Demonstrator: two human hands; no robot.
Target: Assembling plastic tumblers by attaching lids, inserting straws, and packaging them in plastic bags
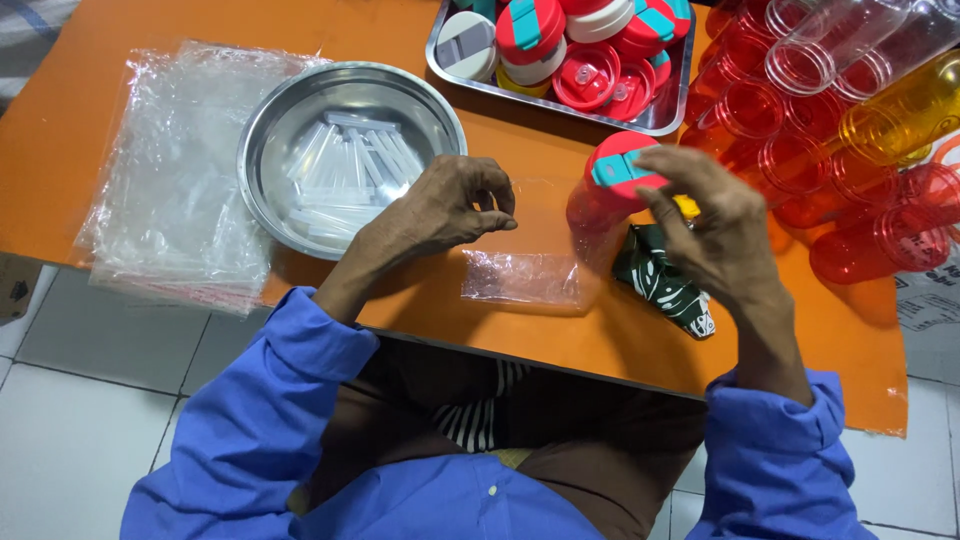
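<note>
My right hand (712, 222) grips a red plastic bottle (598, 205) by its red lid with a teal flap, holding it tilted over the orange table (90, 110). The bottle's lower end sits inside a clear plastic bag (520, 275) that lies flat on the table. My left hand (450, 205) pinches the bag's upper edge with fingertips curled. A dark green patterned cloth (668, 285) lies under my right hand.
A steel bowl (270, 120) holds several clear straws. A stack of clear bags (175, 180) lies at the left. A steel tray (660, 118) of red, white and teal lids stands at the back. Several red and yellow lidless bottles (850, 150) are piled at the right.
</note>
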